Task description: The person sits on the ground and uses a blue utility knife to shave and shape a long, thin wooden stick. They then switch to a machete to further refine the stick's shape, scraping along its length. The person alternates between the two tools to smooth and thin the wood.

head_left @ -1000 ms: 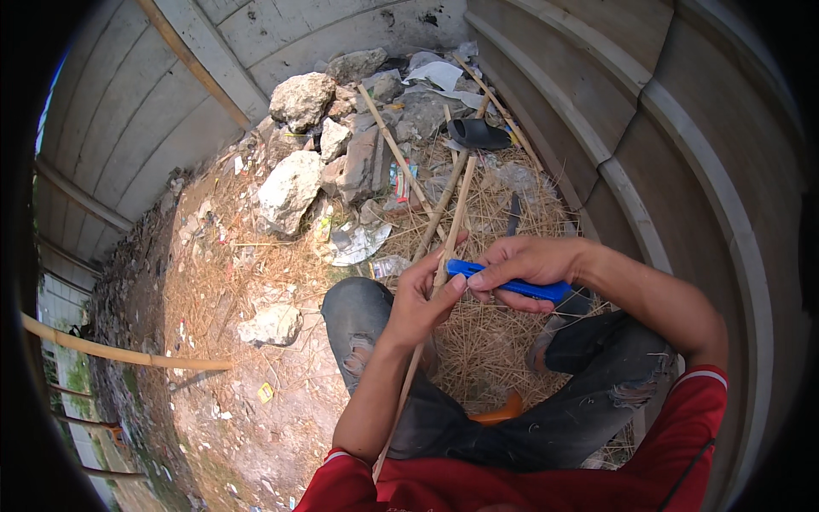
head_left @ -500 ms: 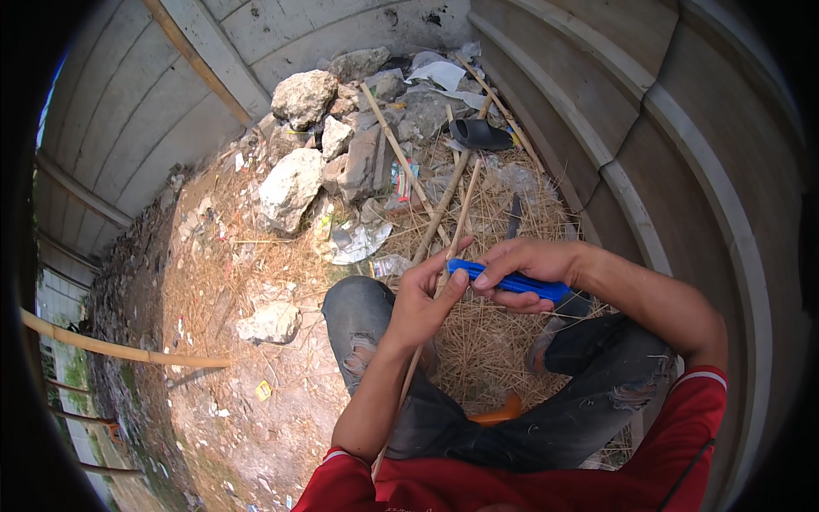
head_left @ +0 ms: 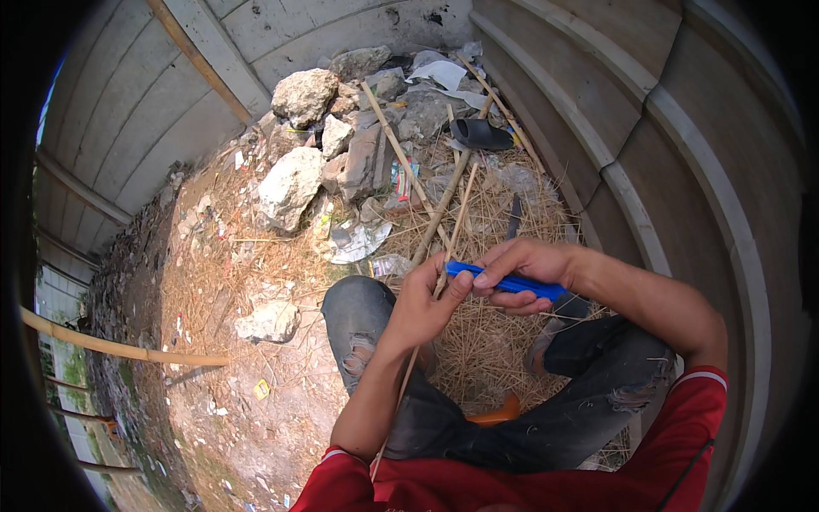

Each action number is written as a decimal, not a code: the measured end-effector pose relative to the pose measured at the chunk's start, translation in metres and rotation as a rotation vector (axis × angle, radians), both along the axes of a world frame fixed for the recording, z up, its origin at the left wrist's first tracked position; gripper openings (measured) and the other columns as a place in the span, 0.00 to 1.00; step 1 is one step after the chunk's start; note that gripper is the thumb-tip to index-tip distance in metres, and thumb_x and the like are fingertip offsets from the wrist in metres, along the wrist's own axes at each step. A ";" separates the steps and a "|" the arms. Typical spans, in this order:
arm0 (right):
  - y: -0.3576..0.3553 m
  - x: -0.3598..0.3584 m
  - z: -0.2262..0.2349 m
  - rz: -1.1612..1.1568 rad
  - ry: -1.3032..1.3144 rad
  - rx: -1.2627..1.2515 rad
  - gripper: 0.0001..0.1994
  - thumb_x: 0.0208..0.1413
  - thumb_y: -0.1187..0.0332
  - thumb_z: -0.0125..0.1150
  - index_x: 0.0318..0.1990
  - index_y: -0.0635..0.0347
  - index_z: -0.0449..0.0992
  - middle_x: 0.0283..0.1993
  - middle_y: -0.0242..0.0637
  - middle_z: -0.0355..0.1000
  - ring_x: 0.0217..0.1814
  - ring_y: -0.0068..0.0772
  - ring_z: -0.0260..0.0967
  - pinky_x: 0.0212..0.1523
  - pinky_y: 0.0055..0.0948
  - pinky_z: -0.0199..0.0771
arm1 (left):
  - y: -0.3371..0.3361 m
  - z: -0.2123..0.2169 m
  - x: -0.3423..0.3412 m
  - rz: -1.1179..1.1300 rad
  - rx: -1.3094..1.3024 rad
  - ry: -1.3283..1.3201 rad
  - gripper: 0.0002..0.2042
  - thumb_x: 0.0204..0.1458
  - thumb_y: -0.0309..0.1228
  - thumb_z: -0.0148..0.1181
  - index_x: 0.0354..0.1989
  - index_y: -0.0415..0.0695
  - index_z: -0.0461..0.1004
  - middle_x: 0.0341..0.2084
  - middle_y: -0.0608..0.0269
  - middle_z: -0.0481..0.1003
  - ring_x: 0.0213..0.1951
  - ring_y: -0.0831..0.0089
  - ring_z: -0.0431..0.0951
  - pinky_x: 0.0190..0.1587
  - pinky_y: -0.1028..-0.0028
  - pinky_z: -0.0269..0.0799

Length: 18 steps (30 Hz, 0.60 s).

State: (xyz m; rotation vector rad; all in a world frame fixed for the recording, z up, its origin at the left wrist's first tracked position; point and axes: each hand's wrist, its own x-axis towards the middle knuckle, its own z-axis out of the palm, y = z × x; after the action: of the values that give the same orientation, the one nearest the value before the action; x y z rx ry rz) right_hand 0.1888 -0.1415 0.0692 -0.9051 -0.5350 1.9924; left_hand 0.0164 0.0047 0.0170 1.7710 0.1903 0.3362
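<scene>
My left hand [head_left: 426, 300] is closed around a long thin bamboo strip [head_left: 463, 205]. The strip slants from beside my left forearm up through the fingers and beyond them over the straw. In my right hand [head_left: 525, 269] is a blue utility knife [head_left: 536, 288], its handle lying across the palm under my thumb. The left end of the knife meets the strip beside my left thumb. Its blade cannot be made out. Both hands are held over the gap between my bent knees.
Beyond my hands lie bamboo poles [head_left: 438, 213], a black slipper [head_left: 480, 134], a dark flat blade-like piece [head_left: 514, 216] and a pile of rocks [head_left: 290, 188]. Straw [head_left: 486, 350] covers the ground between my legs, with an orange object [head_left: 499, 412] there. A ribbed wall [head_left: 648, 171] rises on the right.
The blue utility knife and my right hand have shifted very slightly left and down. My left index finger, stretched out along the strip before, is now curled in more.
</scene>
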 end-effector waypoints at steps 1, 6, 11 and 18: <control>0.001 0.000 -0.002 0.006 0.011 0.006 0.11 0.66 0.64 0.52 0.35 0.63 0.68 0.14 0.32 0.61 0.08 0.24 0.57 0.06 0.23 0.54 | 0.000 0.002 0.000 -0.009 -0.006 0.003 0.19 0.62 0.46 0.60 0.38 0.39 0.74 0.28 0.64 0.76 0.35 0.80 0.72 0.40 0.73 0.69; 0.002 -0.005 -0.001 -0.032 0.027 0.008 0.13 0.67 0.64 0.52 0.31 0.62 0.68 0.14 0.33 0.62 0.08 0.24 0.58 0.07 0.23 0.54 | 0.004 0.002 -0.006 -0.040 -0.014 0.092 0.20 0.62 0.48 0.59 0.38 0.39 0.74 0.29 0.63 0.77 0.36 0.79 0.73 0.42 0.72 0.70; 0.003 -0.011 -0.006 -0.085 -0.074 0.015 0.16 0.66 0.64 0.54 0.25 0.61 0.67 0.14 0.32 0.61 0.08 0.24 0.58 0.08 0.24 0.54 | 0.008 -0.002 -0.008 -0.054 0.024 0.086 0.20 0.62 0.48 0.58 0.40 0.39 0.75 0.30 0.62 0.78 0.36 0.77 0.74 0.43 0.71 0.70; 0.004 -0.011 -0.009 -0.069 -0.051 -0.026 0.15 0.67 0.63 0.52 0.29 0.62 0.68 0.13 0.30 0.61 0.08 0.23 0.57 0.07 0.23 0.54 | 0.004 -0.007 -0.005 -0.006 0.080 0.027 0.20 0.62 0.47 0.59 0.40 0.38 0.75 0.28 0.60 0.78 0.35 0.76 0.75 0.42 0.70 0.71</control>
State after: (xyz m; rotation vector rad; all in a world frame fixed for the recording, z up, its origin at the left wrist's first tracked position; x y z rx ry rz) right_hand 0.1777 -0.1380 0.0597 -0.9800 -0.5011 1.9227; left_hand 0.0113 0.0083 0.0102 1.8554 0.1932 0.3198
